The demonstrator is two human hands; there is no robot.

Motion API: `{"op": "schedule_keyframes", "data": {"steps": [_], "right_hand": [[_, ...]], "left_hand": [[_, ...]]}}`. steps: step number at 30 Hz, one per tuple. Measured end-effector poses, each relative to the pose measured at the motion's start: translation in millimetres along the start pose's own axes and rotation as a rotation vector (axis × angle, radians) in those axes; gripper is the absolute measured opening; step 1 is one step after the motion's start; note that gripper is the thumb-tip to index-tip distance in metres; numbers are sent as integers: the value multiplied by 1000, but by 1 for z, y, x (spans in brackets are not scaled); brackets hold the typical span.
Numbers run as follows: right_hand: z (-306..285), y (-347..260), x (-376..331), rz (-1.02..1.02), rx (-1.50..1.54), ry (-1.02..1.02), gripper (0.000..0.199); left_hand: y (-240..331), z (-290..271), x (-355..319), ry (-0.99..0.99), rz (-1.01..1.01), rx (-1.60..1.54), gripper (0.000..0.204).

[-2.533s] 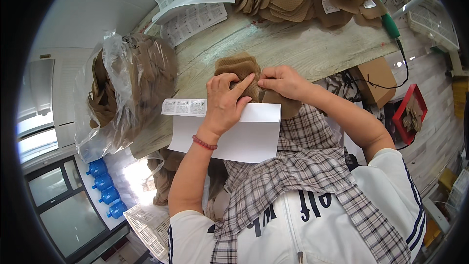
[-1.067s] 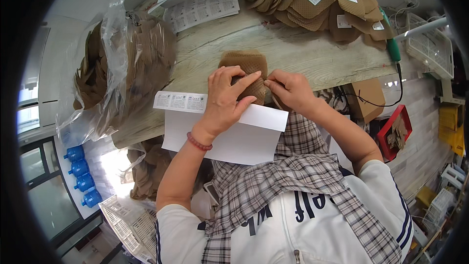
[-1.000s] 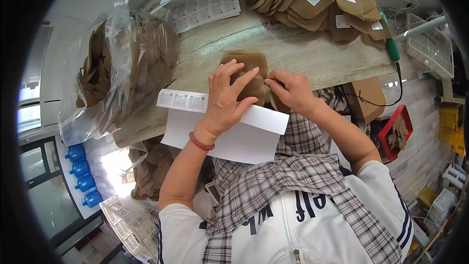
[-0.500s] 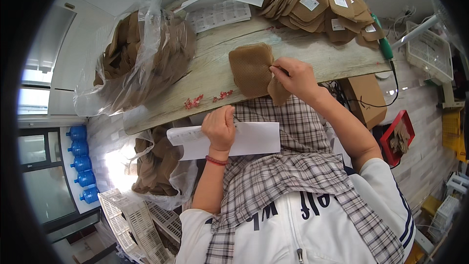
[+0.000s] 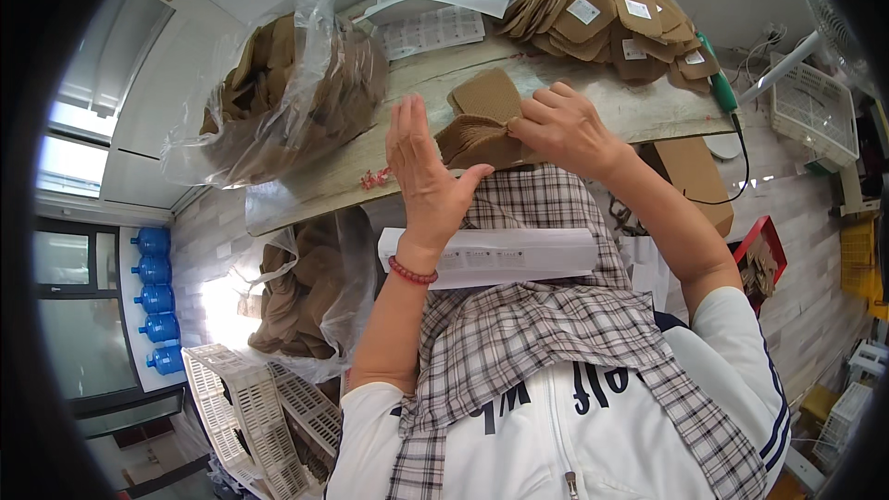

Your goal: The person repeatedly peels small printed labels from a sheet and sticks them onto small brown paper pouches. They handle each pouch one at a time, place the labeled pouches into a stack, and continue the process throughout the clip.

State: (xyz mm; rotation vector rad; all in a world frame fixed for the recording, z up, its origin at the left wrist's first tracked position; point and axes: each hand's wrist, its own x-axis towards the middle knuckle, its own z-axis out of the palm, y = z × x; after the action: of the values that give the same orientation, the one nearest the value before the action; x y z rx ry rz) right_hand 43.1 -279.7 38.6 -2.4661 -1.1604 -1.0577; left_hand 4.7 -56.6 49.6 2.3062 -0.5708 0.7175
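1. While the right hand (image 5: 568, 132) pinches brown, dimpled, rounded-square pads (image 5: 483, 137) at the front edge of the pale wood-grained table (image 5: 407, 79), the left hand (image 5: 428, 174) stands apart, spread, near them.
2. Bare tabletop separates these from the brown labelled pile (image 5: 597, 26).

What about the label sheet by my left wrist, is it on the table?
No, that label sheet lies across the plaid apron instead.

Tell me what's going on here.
A person's right hand pinches the right side of a small stack of brown textured pieces near the edge of the table. The left hand is open to its left, holding nothing. A label sheet lies across the plaid cloth. Farther back, labelled brown pieces sit heaped.
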Motion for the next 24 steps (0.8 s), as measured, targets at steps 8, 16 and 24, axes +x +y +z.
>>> {"op": "schedule_keyframes", "data": {"steps": [8, 16, 24], "right_hand": [[-6, -24, -31, -24, -120, 163, 20], [-16, -52, -29, 189, -87, 255, 19], [-14, -77, -18, 305, 34, 328, 22]], "left_hand": [[-15, 39, -24, -114, 49, 18, 70], [-2, 30, -31, 144, 128, -134, 41], [4, 29, -37, 183, 53, -361, 41]]}}
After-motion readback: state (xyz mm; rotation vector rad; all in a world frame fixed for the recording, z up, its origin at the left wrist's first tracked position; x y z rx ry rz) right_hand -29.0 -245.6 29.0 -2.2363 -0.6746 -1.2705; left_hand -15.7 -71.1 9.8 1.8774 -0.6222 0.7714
